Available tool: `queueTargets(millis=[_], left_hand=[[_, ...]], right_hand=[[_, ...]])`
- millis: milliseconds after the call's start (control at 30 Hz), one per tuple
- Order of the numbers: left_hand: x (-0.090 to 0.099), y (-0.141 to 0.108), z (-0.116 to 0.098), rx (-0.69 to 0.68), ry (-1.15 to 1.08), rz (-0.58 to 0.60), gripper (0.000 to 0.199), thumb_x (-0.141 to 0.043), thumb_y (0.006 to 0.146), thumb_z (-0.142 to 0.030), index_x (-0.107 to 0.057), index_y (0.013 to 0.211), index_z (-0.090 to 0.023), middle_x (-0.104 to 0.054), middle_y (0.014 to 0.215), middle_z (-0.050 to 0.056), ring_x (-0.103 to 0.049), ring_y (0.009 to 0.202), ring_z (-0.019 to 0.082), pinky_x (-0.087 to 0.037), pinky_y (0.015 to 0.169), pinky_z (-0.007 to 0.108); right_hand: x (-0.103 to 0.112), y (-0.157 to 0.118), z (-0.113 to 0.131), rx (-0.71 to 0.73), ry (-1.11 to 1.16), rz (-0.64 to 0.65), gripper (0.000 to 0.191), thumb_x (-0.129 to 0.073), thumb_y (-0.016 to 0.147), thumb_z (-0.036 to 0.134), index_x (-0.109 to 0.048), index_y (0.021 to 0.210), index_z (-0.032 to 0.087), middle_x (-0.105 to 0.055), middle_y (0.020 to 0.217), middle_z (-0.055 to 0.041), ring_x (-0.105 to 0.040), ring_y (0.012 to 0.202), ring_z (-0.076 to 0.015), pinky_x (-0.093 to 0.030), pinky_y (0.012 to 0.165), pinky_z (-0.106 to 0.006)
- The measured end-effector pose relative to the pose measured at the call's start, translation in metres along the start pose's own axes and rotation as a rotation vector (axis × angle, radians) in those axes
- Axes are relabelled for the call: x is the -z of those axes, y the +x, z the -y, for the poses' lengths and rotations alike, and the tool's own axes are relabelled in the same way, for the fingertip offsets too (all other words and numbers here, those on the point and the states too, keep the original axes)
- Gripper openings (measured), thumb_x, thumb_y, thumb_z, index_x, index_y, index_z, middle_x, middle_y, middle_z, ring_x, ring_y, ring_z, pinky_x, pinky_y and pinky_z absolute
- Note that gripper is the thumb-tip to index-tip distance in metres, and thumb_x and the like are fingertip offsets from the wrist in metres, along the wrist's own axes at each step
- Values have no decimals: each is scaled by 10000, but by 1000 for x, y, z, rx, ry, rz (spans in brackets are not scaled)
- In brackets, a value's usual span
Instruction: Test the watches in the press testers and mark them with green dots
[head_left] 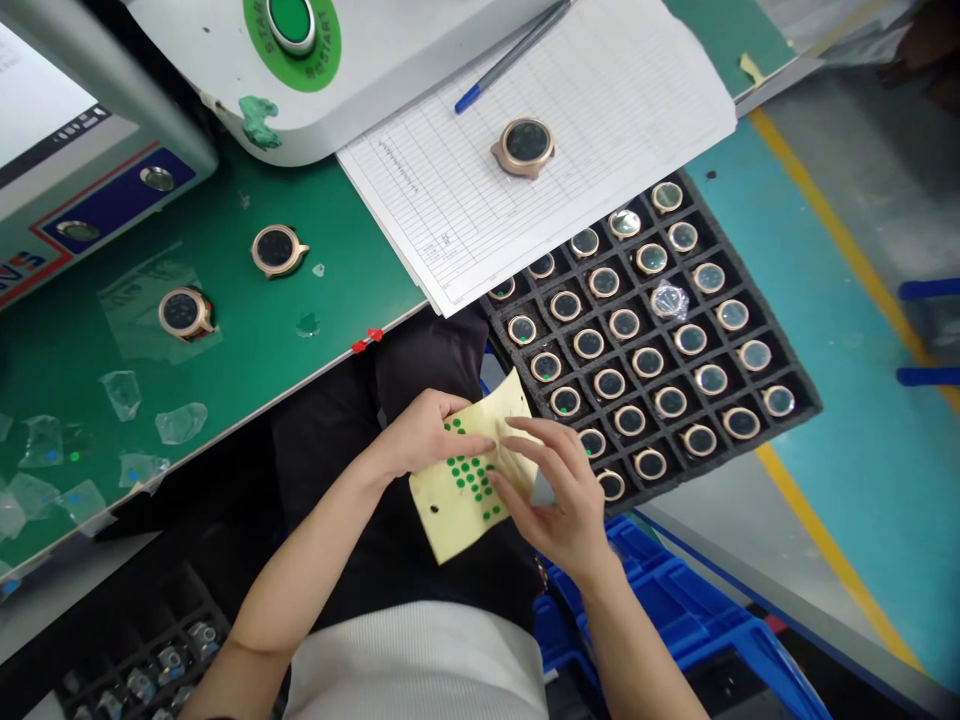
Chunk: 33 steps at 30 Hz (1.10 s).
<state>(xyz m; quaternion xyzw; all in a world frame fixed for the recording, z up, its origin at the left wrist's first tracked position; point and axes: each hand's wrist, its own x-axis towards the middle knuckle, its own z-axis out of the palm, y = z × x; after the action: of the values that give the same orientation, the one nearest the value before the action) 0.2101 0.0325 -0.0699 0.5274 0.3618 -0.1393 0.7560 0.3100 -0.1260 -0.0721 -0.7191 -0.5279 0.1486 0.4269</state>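
Note:
A pale yellow sheet of small green round stickers (450, 515) is tilted above my lap. My left hand (420, 435) grips its upper left part, thumb across the front and fingers behind. On the sheet's right side my right hand (559, 490) has its thumb and curled fingertips at the paper, which is creased there. Whether a loose sticker sits between those fingertips is too small to tell. Just beyond my right hand lies a black foam tray (720, 447) of rose-gold watch cases in rows of compartments; a few cases at its left side carry green dots.
On the green bench lie two watch cases (276, 250), clear film scraps (180, 424) and red bits (367, 340). Paper forms (450, 240) hold another watch case (526, 147) and a pen (514, 55). A machine with a green start button (291, 22) stands behind. Blue crates (675, 610) are below right.

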Motion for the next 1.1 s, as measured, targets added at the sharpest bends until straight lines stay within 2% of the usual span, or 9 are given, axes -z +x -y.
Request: queueTargets(millis=[133,267,367,500,633,733,800,933,1100], left_hand=[[5,-16,-16,79,103,310,219,-789,615,-272,-627,580,-128,-610,551,-15,-555,475,97,-421,433,171],[4,-29,-25,140,-26,325,275,-809,624,-352,-654,574,-131,-630,523,-8,-546,423,91,-412,405,169],[2,-36,-20,51,-389,106,534,-701,652,-665,-714,653,-131,-687,569,42,-624,495,140,-450,453,194],[-9,-53,-6,-123,-634,24,817,-520,587,-888,-765,820,-145,-770,825,113,-721,864,310,-571,697,332],[-29,-71,-3,-222,-466,-113,389,-768,737,-449,-754,1020,-183,-760,1038,91,-701,1002,278,-563,849,321],[-37,-78,-10,-169,-363,-218,283,-698,822,-352,-750,1038,-175,-749,1079,90,-705,996,257,-569,863,321],[-38,-80,-14,-128,-329,-207,282,-691,821,-358,-755,1018,-166,-757,1048,91,-715,956,259,-584,831,324],[-39,-83,-16,-156,-227,-216,247,-659,847,-351,-752,999,-180,-760,1007,72,-714,914,235,-584,810,299],[-43,-92,-18,-258,-46,-189,243,-555,920,-335,-730,842,-184,-732,811,33,-681,764,173,-567,753,254]], right_hand=[[16,7,9,-51,236,243,559,-628,812,228,-453,1339,162,-544,1331,-161,-472,1280,-308,-349,1091,-532],[22,6,11,-297,496,409,258,-718,778,314,-638,992,193,-697,865,-33,-665,828,-209,-535,795,-338],[19,-1,14,-566,687,201,277,-741,774,364,-560,653,193,-557,552,42,-508,483,-101,-404,443,-203],[11,-9,24,-713,772,-223,291,-739,785,379,-547,660,200,-608,611,16,-533,518,-115,-433,455,-212],[6,-12,36,-590,595,-253,128,-728,803,285,-629,840,213,-638,712,4,-606,619,-143,-497,542,-239],[13,-10,45,-251,194,-397,500,-770,730,136,-575,1177,244,-632,1118,-71,-628,1015,-234,-534,844,-373],[21,-5,51,-1,-56,-359,521,-754,720,73,-576,1183,233,-621,1168,-82,-585,1119,-260,-471,978,-448],[34,7,57,149,-120,-74,188,-644,830,79,-628,961,214,-716,894,-27,-663,927,-219,-392,1042,-512],[37,13,57,114,18,-13,159,-641,829,53,-640,921,182,-721,833,-19,-674,814,-191,-405,1011,-512]])
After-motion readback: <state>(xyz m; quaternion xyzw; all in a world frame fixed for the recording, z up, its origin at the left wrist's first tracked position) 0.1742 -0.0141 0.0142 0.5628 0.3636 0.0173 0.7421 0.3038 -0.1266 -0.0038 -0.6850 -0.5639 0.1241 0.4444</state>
